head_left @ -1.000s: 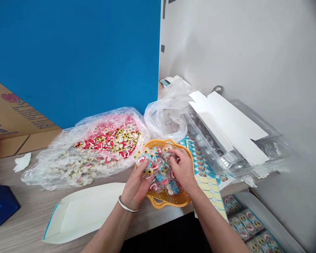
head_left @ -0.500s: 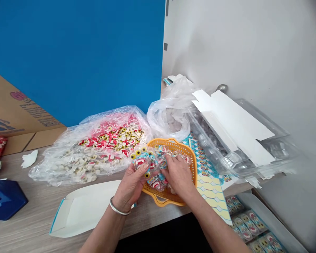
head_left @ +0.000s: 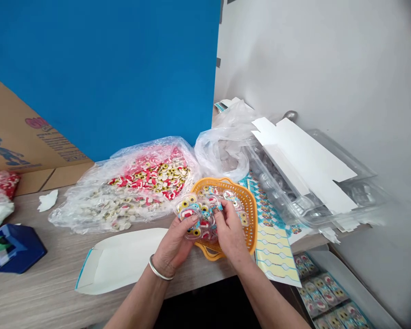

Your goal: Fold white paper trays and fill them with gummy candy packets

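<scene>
My left hand [head_left: 174,246], a silver bangle on its wrist, is closed on a small stack of clear blister packs [head_left: 191,217] printed with yellow eyes and red mouths. It holds them just left of an orange plastic basket [head_left: 250,214] that has more of the same packs inside. My right hand [head_left: 230,229] is over the basket's near side, fingers pinched on another pack beside the stack. A flat white carton [head_left: 121,260] lies on the table just left of my left hand.
A clear bag of loose red and yellow candies [head_left: 137,183] lies behind the carton. A crumpled plastic bag [head_left: 222,146], clear trays under white card [head_left: 304,160], printed card sheets [head_left: 274,242], a box of filled packs [head_left: 329,297], a blue object [head_left: 13,246] and a cardboard box [head_left: 23,146] surround the spot.
Both hands have drawn together toward the basket's near left side, and my right hand has brought a pack up against the stack in my left. The view has shifted left.
</scene>
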`<state>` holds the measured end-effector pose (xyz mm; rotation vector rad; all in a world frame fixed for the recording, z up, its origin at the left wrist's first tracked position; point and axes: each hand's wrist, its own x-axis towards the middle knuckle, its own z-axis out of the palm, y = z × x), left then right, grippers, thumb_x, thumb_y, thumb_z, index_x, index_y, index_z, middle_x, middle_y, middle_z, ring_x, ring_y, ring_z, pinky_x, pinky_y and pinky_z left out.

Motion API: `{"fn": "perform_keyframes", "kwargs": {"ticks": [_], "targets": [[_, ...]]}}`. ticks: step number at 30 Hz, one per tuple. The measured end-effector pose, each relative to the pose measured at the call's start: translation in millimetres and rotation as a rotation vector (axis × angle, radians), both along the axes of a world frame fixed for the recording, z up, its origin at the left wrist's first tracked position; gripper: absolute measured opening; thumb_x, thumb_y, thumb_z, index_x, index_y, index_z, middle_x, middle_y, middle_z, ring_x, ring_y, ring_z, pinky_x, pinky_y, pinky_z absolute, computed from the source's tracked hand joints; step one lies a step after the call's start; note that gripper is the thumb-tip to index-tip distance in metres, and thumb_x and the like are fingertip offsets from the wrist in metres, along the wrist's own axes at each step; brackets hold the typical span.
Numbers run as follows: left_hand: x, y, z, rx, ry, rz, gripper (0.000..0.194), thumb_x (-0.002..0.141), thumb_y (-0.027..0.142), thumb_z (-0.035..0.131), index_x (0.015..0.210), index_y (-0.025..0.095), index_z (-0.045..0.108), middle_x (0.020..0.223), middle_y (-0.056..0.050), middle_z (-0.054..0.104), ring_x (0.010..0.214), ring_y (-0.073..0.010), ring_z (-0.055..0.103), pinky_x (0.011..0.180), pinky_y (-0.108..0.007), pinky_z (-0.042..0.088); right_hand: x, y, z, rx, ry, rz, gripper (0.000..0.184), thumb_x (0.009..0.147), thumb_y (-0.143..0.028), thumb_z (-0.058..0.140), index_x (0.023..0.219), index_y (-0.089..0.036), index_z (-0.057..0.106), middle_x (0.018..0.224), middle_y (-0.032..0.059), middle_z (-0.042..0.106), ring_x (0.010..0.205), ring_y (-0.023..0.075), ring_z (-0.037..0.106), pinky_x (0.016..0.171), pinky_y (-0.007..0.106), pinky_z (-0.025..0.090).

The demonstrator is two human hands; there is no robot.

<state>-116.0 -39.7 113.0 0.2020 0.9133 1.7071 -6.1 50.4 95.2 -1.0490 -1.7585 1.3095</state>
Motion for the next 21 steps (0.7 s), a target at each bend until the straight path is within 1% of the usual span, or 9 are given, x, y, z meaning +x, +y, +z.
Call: {"fn": "perform_keyframes", "kwargs": {"ticks": [3, 5, 9, 11, 12, 14, 17, 19, 21], "targets": [[-11, -27, 5.9, -0.02, 0.108, 0.087, 0.036, 0.075, 0.025, 0.084, 0.107, 0.016, 0.073, 0.104, -0.01, 0.076, 0.101, -0.0257, 0.071, 0.089, -0.032, 0.056, -19, -34, 2.1, -0.157, 0.141, 0.097, 0.028, 0.098, -0.041, 0.045, 0.115, -0.022, 0.058, 0.115, 0.0084, 0.069, 0.106, 0.0235, 0.065, 0.094, 0.04, 0.053], [-22, -52, 10.2, -0.032, 0.195, 0.168, 0.039, 0.075, 0.023, 0.085, 0.111, 0.018, 0.072, 0.103, -0.008, 0.076, 0.098, -0.0229, 0.071, 0.088, -0.03, 0.055, -36, -58, 2.0, -0.258, 0.276, 0.213, 0.038, 0.096, -0.046, 0.052, 0.126, -0.023, 0.054, 0.129, 0.01, 0.065, 0.117, 0.0235, 0.063, 0.099, 0.04, 0.053], [-45, -109, 11.6, -0.084, 0.395, 0.267, 0.056, 0.071, 0.016, 0.085, 0.124, 0.023, 0.066, 0.105, -0.005, 0.075, 0.089, -0.0184, 0.069, 0.079, -0.025, 0.054, -80, -106, -4.7, -0.453, 0.391, 0.426, 0.087, 0.074, -0.044, 0.08, 0.146, -0.021, 0.037, 0.14, 0.0139, 0.059, 0.123, 0.0263, 0.062, 0.102, 0.042, 0.053], [-56, -134, 6.6, -0.153, 0.484, 0.26, 0.059, 0.07, 0.013, 0.083, 0.126, 0.021, 0.065, 0.103, -0.005, 0.074, 0.084, -0.0181, 0.068, 0.074, -0.024, 0.053, -102, -128, -10.4, -0.54, 0.35, 0.482, 0.096, 0.065, -0.038, 0.086, 0.147, -0.022, 0.038, 0.133, 0.0119, 0.064, 0.116, 0.026, 0.066, 0.1, 0.043, 0.054], [-61, -145, 2.9, -0.193, 0.518, 0.253, 0.058, 0.07, 0.012, 0.081, 0.125, 0.02, 0.065, 0.103, -0.006, 0.074, 0.085, -0.0189, 0.069, 0.074, -0.024, 0.054, -112, -138, -13.1, -0.574, 0.334, 0.504, 0.094, 0.063, -0.037, 0.087, 0.145, -0.024, 0.042, 0.128, 0.0097, 0.067, 0.112, 0.0252, 0.068, 0.099, 0.043, 0.055], [-71, -162, -5.9, -0.26, 0.598, 0.268, 0.058, 0.071, 0.013, 0.079, 0.127, 0.017, 0.064, 0.108, -0.008, 0.074, 0.094, -0.0218, 0.069, 0.081, -0.026, 0.054, -127, -155, -17.8, -0.643, 0.334, 0.552, 0.076, 0.066, -0.036, 0.084, 0.135, -0.026, 0.054, 0.117, 0.005, 0.072, 0.105, 0.0235, 0.07, 0.093, 0.04, 0.057], [-85, -177, -19.3, -0.337, 0.836, 0.377, 0.075, 0.07, 0.016, 0.078, 0.141, 0.02, 0.053, 0.137, -0.01, 0.062, 0.125, -0.026, 0.059, 0.103, -0.033, 0.048, -140, -171, -22.5, -0.824, 0.339, 0.58, 0.049, 0.073, -0.039, 0.08, 0.118, -0.025, 0.065, 0.105, 0.0016, 0.074, 0.093, 0.0202, 0.071, 0.079, 0.031, 0.058], [-92, -182, -26.8, -0.374, 1.024, 0.386, 0.083, 0.071, 0.018, 0.075, 0.148, 0.02, 0.045, 0.151, -0.011, 0.049, 0.14, -0.0274, 0.046, 0.115, -0.039, 0.039, -144, -175, -24.5, -0.933, 0.321, 0.553, 0.051, 0.073, -0.04, 0.081, 0.118, -0.025, 0.064, 0.104, 0.0011, 0.074, 0.088, 0.0181, 0.07, 0.072, 0.026, 0.056], [-95, -182, -32.7, -0.396, 1.141, 0.34, 0.08, 0.074, 0.021, 0.07, 0.149, 0.019, 0.043, 0.154, -0.012, 0.046, 0.143, -0.0281, 0.042, 0.119, -0.043, 0.035, -145, -174, -25.8, -0.983, 0.31, 0.502, 0.063, 0.071, -0.04, 0.083, 0.128, -0.028, 0.059, 0.109, 0.0007, 0.074, 0.088, 0.0175, 0.07, 0.071, 0.025, 0.055]]}}
